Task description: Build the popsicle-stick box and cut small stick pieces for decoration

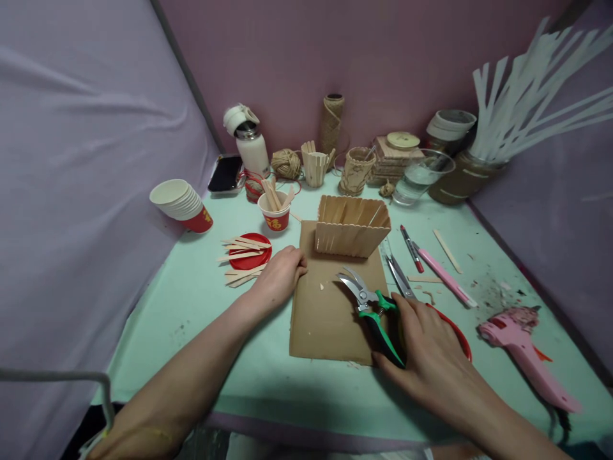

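Observation:
In my right hand (424, 335) are pruning shears (368, 300) with green and black handles. Their curved blades stand apart, over a brown cardboard sheet (335, 319). My left hand (282, 271) lies with curled fingers at the sheet's left edge; what is inside the fingers, if anything, is hidden. Upright on the far part of the cardboard stands a box made of wooden craft sticks (353, 239). Beside my left hand, pieces of cut stick (242, 275) lie by and on a red lid (249, 252). Scissors with red handles (400, 278) are partly covered by my right hand.
A pink glue gun (531, 364), a pink utility knife (445, 278) and a marker (410, 248) lie at the right. A paper cup with sticks (276, 218) and stacked cups (182, 204) stand left. Twine, a bottle (253, 152) and a water cup (414, 182) line the back.

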Tool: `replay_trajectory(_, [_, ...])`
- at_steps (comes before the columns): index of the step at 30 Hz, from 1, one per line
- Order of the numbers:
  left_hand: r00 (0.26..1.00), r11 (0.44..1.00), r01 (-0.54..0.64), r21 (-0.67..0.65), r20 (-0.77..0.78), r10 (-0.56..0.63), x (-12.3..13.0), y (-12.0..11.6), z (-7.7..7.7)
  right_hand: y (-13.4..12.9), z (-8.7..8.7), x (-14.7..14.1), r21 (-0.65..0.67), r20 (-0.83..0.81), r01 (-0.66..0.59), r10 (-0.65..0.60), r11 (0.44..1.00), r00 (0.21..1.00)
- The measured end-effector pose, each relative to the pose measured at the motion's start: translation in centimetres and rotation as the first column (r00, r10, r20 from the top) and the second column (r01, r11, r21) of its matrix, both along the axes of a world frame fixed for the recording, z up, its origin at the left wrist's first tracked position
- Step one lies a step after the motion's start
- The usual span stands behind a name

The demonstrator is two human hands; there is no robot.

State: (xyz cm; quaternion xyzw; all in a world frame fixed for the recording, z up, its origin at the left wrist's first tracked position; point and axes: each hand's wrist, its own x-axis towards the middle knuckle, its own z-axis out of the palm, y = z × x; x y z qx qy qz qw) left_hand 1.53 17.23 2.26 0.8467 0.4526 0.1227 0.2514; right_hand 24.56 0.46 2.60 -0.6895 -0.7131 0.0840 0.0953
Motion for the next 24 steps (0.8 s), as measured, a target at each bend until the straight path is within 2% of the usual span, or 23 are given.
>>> replay_trajectory(4, [0.999, 0.999, 0.036, -0.037, 0.013, -0.036, -0.1, -0.5, 0.4, -0.3, 0.0, 0.0, -0.004, -0.018, 0.007, -0.007, 1.000, 1.000])
replay_trajectory(10, [0.964, 0.954, 0.258, -0.154, 0.108, -0.243, -0.1, -1.5, 0.8, -0.9, -0.3, 0.2, 0.003, -0.041, 0.006, -0.006, 1.000, 0.999])
replay_trajectory(12, [0.953, 0.940, 0.298, -0.168, 0.107, -0.283, 0.1, -1.9, 0.8, -0.9, -0.4, 0.2, 0.003, -0.056, 0.005, -0.005, 1.000, 0.998])
replay_trajectory(14, [0.957, 0.941, 0.286, -0.178, 0.100, -0.272, 0.2, -2.1, 0.9, -0.9, -0.3, 0.2, -0.001, -0.065, 0.006, -0.007, 1.000, 0.998])
replay_trajectory(17, [0.978, 0.960, 0.202, -0.193, 0.089, -0.188, 0.2, -2.0, 1.1, -0.8, -0.2, 0.0, -0.008, -0.050, 0.002, -0.003, 1.000, 0.999])
replay_trajectory(24, [0.993, 0.961, 0.115, -0.250, 0.065, -0.102, -0.3, -1.4, 1.0, 0.2, 0.2, -1.1, 0.029, 0.071, 0.013, -0.015, 1.000, 0.997])
